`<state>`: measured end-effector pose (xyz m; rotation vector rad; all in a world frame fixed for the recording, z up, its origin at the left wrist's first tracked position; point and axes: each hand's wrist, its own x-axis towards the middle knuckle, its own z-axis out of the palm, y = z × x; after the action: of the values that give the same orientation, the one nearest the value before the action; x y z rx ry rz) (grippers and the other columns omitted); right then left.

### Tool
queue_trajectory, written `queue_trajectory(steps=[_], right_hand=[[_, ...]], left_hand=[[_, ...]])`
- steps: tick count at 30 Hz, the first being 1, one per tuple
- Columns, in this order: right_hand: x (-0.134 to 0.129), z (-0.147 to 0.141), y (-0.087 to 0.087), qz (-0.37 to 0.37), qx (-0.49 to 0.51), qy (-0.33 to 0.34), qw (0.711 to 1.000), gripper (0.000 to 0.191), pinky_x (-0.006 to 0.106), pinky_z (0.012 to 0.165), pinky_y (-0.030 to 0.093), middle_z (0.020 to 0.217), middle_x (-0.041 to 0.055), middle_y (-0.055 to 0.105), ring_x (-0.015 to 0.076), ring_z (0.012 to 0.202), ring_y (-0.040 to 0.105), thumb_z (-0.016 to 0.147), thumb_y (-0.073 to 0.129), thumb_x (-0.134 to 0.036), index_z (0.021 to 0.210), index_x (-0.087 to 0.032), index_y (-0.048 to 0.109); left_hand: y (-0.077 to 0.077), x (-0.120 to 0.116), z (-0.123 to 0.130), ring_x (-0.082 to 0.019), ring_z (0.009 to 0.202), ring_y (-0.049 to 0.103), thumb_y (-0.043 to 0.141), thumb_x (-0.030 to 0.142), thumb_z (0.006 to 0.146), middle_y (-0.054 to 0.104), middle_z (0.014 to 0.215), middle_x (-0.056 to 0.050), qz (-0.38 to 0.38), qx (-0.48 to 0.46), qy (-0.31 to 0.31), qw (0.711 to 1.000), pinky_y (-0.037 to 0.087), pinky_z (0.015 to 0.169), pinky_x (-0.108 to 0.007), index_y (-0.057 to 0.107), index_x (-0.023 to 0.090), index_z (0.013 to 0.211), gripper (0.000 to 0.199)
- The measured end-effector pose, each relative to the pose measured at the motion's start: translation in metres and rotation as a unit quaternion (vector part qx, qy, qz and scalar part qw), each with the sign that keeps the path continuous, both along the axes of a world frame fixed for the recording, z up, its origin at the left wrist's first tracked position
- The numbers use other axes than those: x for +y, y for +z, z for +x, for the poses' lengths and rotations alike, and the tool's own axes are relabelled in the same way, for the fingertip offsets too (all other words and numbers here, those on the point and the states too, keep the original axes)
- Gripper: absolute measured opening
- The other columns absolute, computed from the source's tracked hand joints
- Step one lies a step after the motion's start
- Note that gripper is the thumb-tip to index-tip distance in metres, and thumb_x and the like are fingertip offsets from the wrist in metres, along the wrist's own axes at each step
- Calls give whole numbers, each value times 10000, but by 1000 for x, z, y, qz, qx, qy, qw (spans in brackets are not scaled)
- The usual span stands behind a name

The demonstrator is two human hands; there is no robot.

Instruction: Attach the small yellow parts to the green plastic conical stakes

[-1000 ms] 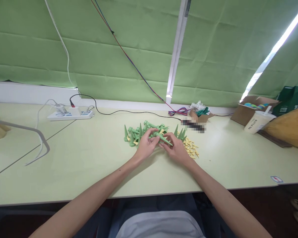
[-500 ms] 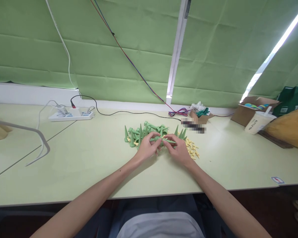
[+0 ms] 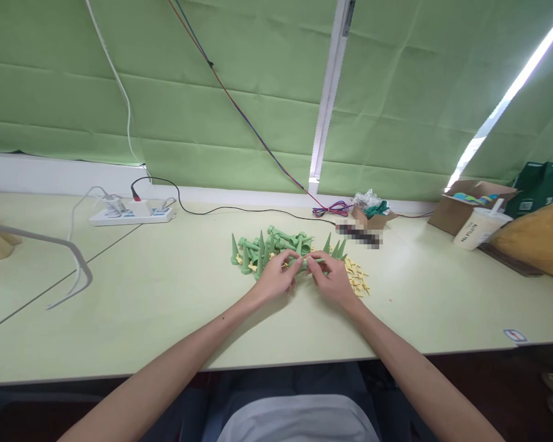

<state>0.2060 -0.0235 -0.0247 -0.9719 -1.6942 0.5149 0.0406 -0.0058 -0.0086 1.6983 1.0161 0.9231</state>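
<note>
My left hand and my right hand meet at the middle of the table, thumbs and fingertips pinched. Between them lies a green plastic spike, its tapered end under my right hand's fingers. The fingertips cover most of its other end, and any small part there is too hidden to tell. Behind and to the left is a pile of green plastic spikes, some standing upright on their caps. Small yellow plastic pieces are scattered just right of my right hand.
At the back left, a white power strip has plugs and cables. A small cardboard box with green stuff stands at the back. Farther right are a larger cardboard box, a drink cup and a yellow cushion-like item.
Both hands have shifted slightly, and the fingertips have closed in over the spike's wide end. The yellow spot seen between them is now mostly covered. The pile stays put.
</note>
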Motion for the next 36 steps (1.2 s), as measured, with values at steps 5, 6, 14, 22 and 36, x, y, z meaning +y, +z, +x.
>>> queue_trajectory(steps=[5, 6, 14, 22, 36], right_hand=[[0, 1, 1, 23, -31, -21, 999, 318, 234, 485, 421, 658, 14, 621, 116, 485, 544, 993, 395, -373, 902, -180, 632], [0, 1, 1, 28, -34, -28, 999, 325, 235, 489, 419, 649, 13, 618, 114, 478, 535, 994, 392, -371, 879, -178, 627], [2, 0, -3, 50, -68, -66, 994, 259, 225, 509, 377, 552, -39, 505, 106, 468, 476, 981, 430, -342, 849, -186, 590], [1, -3, -4, 68, -110, -71, 989, 261, 230, 510, 328, 546, -48, 441, 99, 475, 382, 961, 468, -324, 756, -191, 560], [-2, -9, -13, 105, -113, -82, 985, 232, 233, 523, 364, 575, -29, 502, 113, 499, 453, 969, 451, -313, 807, -196, 568]], left_hand=[[-1, -2, -1, -100, 466, 506, 391, 578, 921, 593, 759, 0, 41, 72, -9, 997, 376, 435, -233, 560, 196, 950, 418], [-1, -3, -1, -107, 484, 502, 369, 561, 935, 590, 732, 4, 64, 93, -10, 994, 381, 471, -240, 564, 193, 918, 417], [-4, -8, -2, -162, 634, 532, 260, 416, 997, 607, 702, -19, 195, 221, -15, 955, 347, 614, -283, 564, 186, 758, 450], [-11, -5, -5, -182, 625, 545, 353, 287, 948, 634, 727, -39, 217, 287, -2, 933, 324, 557, -281, 594, 185, 903, 266], [-14, -3, -7, -167, 581, 504, 396, 180, 869, 612, 710, -43, 219, 301, -7, 928, 286, 524, -281, 565, 179, 831, 173]])
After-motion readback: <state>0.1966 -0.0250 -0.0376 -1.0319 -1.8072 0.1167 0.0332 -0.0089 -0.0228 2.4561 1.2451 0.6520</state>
